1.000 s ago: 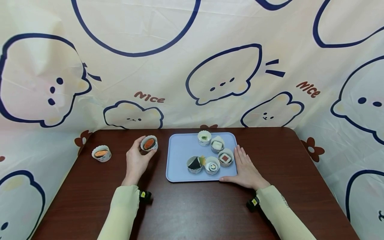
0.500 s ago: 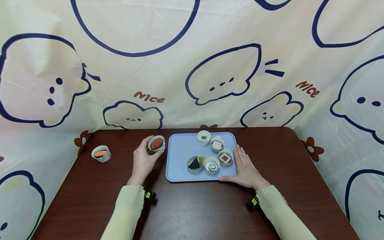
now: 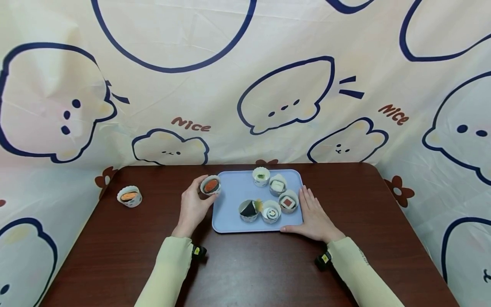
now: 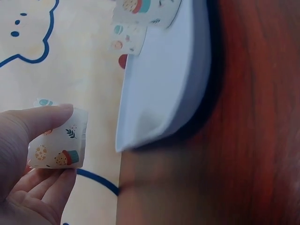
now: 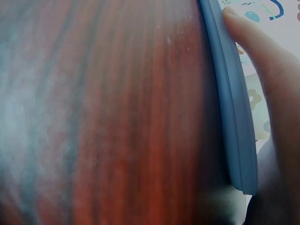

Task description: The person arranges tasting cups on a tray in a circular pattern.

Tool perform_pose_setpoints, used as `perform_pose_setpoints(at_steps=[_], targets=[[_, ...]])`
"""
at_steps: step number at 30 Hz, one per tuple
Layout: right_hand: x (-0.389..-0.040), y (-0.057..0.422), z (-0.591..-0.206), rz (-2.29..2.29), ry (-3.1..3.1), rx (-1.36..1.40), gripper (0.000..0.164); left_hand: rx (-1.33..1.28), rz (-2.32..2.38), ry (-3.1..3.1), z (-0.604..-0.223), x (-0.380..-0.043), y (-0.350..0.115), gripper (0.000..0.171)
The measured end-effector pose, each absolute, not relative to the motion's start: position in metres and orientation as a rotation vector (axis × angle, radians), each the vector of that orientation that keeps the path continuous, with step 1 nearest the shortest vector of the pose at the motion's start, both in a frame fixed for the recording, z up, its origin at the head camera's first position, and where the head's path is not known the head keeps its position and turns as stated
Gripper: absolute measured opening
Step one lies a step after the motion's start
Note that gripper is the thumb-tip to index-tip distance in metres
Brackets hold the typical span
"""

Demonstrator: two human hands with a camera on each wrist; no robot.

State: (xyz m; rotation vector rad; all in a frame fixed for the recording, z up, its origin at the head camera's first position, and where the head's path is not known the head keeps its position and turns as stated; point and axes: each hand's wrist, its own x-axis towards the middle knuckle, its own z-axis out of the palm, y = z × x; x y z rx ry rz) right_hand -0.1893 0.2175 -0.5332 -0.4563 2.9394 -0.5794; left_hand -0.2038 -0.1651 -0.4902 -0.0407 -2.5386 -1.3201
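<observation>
My left hand (image 3: pixel 193 209) pinches a printed paper cup (image 4: pixel 58 145) between thumb and fingers. An orange-topped sushi piece (image 3: pixel 211 185) with a dark side sits in that cup, which is at the left rim of the light blue tray (image 3: pixel 232 224). In the left wrist view the cup appears above table level. Against the tray's right side lies my right hand (image 3: pixel 319 219), its fingers extended along the edge and its thumb touching the near rim. Several cups stand on the tray, among them one with a dark triangular piece (image 3: pixel 249 209) and one with a round roll (image 3: pixel 271 214).
Another paper cup with an orange-topped piece (image 3: pixel 129 196) stands on the brown table (image 3: pixel 245 273), far to the left. A cup with a green-centred piece (image 3: pixel 261 176) is near the tray's back rim. Behind the table hangs a printed cloth (image 3: pixel 222 106).
My left hand has moved right with the paper cup, from the table left of the tray to the tray's left rim. My right hand and the tray have stayed put.
</observation>
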Motion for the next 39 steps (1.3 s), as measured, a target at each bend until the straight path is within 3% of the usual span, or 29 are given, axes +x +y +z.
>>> perform_pose_setpoints(at_steps=[39], targets=[[-0.190,0.219,-0.536,-0.555,2.945,-0.467,0.143,-0.128,-1.311,-2.656,-0.506,-0.201,-0.128,0.068]])
